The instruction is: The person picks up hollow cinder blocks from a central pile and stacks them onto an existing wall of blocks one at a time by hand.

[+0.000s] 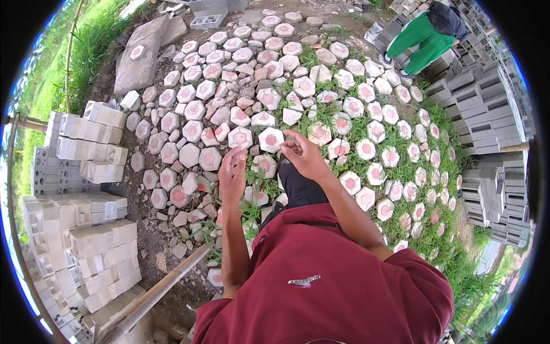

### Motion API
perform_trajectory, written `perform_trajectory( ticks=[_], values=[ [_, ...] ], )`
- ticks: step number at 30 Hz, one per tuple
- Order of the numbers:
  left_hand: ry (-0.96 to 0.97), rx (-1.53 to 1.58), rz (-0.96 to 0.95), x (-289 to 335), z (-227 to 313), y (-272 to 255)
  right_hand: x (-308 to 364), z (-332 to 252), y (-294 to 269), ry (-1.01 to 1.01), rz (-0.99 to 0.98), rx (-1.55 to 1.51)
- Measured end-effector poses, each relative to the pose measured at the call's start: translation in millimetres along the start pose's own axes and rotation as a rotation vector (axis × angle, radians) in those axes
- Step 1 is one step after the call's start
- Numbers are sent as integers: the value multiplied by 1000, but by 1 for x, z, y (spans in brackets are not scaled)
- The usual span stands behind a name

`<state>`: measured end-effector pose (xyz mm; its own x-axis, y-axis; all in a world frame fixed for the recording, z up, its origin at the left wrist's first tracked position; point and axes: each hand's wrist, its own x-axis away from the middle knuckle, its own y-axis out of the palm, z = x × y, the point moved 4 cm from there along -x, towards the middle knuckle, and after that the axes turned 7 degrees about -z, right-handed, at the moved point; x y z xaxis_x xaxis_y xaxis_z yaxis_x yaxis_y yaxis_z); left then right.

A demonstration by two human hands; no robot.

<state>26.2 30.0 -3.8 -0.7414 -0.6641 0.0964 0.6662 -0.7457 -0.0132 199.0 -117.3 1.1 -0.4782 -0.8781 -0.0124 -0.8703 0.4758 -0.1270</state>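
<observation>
Just beyond my hands lie two hexagonal paving blocks with pale rims and pinkish centres: a left one (pixel 240 137) and a whiter right one (pixel 270 139). My left hand (pixel 233 174) is raised below the left block, fingers loosely bent and apart, with nothing in it. At the right block's side is my right hand (pixel 305 156), thumb and forefinger spread and no object between them. Whether its fingertips touch that block I cannot tell. Another pink-centred paving block (pixel 264 165) shows between my hands, low by my dark trouser leg.
Similar hexagonal blocks, rubble (pixel 220 103) and grass (pixel 366 129) cover the ground. Pale hollow blocks (pixel 94 135) are stacked at left, grey ones (pixel 484 103) at right. A long pole (pixel 154 289) slants at lower left. A person in green trousers (pixel 421 40) bends over at far right.
</observation>
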Motion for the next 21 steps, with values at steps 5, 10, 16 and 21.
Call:
perform_trajectory(
  ticks=[5, 10, 16, 21],
  values=[
    [-11, -11, 6, -114, 5, -13, -120, 22, -25, 40, 19, -50],
    [48, -151, 84, -231, 4, -46, -246, 33, -46, 86, -42, 44],
    [83, -159, 60, -373, 55, -57, -390, 4, -77, 54, -129, 26],
    [49, -50, 116, -457, 78, -67, -485, 1, -89, 61, -179, 106]
  ],
)
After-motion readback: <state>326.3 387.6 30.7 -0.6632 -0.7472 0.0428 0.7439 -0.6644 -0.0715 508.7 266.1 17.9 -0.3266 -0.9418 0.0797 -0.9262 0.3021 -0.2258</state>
